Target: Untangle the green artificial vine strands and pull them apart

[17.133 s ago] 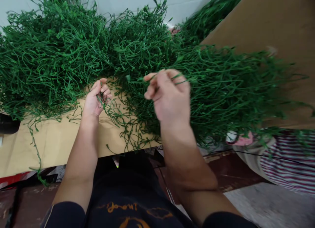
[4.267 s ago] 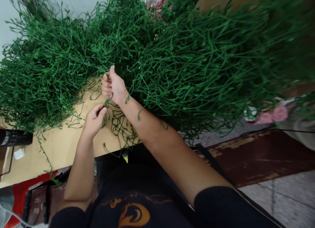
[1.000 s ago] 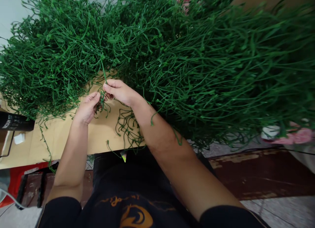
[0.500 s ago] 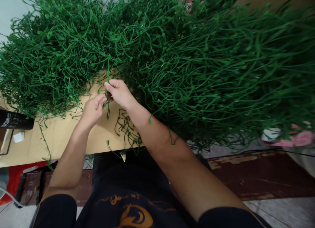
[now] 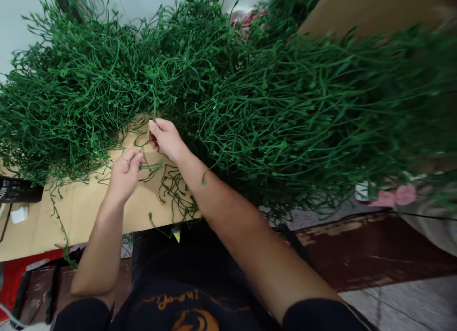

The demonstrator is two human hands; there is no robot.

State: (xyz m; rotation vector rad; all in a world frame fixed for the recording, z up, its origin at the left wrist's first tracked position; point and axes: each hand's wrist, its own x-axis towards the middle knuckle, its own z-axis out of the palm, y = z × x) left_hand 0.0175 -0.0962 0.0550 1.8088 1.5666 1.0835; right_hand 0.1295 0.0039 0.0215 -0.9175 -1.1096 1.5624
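My left hand (image 5: 124, 175) is closed in a pinch on thin green plastic stem pieces (image 5: 153, 167), which stick out to its right over the cardboard. Just above and to the right, my right hand (image 5: 167, 139) pinches an upright green plastic stem (image 5: 155, 108) between thumb and fingers. The two hands are a little apart. Behind them a large heap of green stems (image 5: 82, 90) spreads across the board, and a dense pile of longer stems (image 5: 285, 116) lies to the right. Several short loose stems (image 5: 175, 190) lie below my right wrist.
The cardboard sheet (image 5: 89, 209) covers the work surface. A black cylinder (image 5: 19, 190) and a small white piece (image 5: 19, 215) are at the left edge. Pink flowers (image 5: 396, 196) show at the right, and a brown cardboard flap (image 5: 371, 12) stands at the back right.
My hands have moved apart: the left has drawn down and left with the short stem pieces, while the right still pinches the stem. The whole view has shifted slightly.
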